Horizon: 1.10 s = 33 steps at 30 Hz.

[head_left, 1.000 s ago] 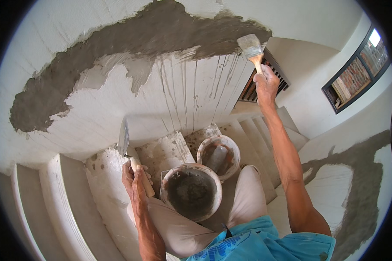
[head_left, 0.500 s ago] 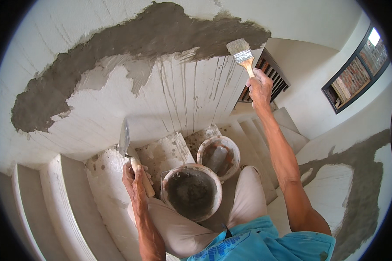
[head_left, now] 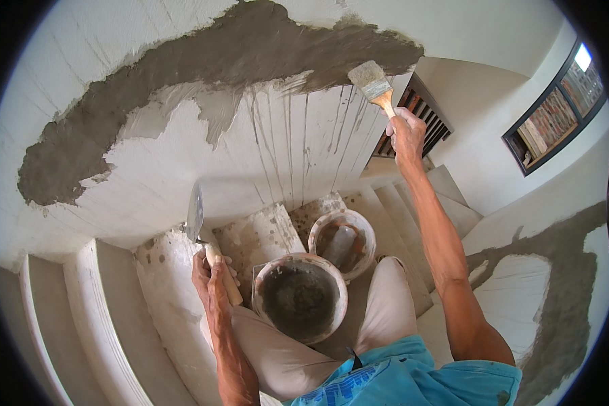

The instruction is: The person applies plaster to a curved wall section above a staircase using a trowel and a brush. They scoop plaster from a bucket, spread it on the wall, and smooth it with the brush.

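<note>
In my right hand (head_left: 408,135) is a wide paintbrush (head_left: 370,82), its wooden handle gripped and its wet grey bristles at the lower edge of a dark grey mortar patch (head_left: 250,47) on the white wall. Whether the bristles touch the wall I cannot tell. My left hand (head_left: 213,281) is closed round the wooden handle of a trowel (head_left: 195,215), held blade up, low and in front of the wall. Between my knees stands a bucket (head_left: 340,298) of grey mortar (head_left: 298,298). Just beyond it, a second bucket (head_left: 369,245) contains liquid and a grey cylindrical object (head_left: 339,245).
Concrete stairs (head_left: 115,318) climb at the left, and further steps (head_left: 413,223) go down at the right. A slatted opening (head_left: 419,122) lies beyond my right hand. A dark-framed window (head_left: 555,111) is at the far right, above another mortar-streaked wall (head_left: 565,291).
The brush has shifted slightly left and tilted further over, my right hand moving very little. My left hand and the trowel stay almost where they were.
</note>
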Each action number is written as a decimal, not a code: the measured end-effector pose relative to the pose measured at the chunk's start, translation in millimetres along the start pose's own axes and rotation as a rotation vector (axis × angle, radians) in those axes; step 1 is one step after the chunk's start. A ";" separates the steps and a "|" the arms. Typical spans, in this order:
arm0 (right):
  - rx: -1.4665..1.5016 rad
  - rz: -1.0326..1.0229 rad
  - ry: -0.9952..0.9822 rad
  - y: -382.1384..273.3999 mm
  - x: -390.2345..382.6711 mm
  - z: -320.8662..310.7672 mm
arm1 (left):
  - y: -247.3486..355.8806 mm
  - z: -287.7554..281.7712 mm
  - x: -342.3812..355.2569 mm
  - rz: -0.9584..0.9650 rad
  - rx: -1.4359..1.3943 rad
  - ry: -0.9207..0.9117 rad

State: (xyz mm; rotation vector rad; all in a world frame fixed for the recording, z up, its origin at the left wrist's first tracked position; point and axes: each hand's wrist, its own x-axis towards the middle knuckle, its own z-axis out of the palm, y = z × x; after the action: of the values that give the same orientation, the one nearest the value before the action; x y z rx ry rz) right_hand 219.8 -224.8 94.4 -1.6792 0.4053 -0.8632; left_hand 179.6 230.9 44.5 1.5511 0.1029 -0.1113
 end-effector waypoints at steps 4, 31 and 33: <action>-0.136 -0.212 -0.028 -7.7 7.6 8.1 | -0.2 0.5 0.0 -0.003 -0.007 -0.005; -0.456 -0.585 0.245 -27.5 -62.3 66.0 | 2.6 -3.3 -1.8 -0.007 -0.010 -0.008; -0.495 -0.592 0.303 -19.6 -46.4 61.0 | 1.3 -1.1 -2.0 -0.004 -0.020 -0.006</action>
State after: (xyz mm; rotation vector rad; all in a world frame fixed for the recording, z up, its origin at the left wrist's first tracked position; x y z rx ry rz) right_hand 229.5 -146.3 92.5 -2.1785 0.3443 -1.5620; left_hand 177.8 232.1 46.0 1.5303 0.1023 -0.1181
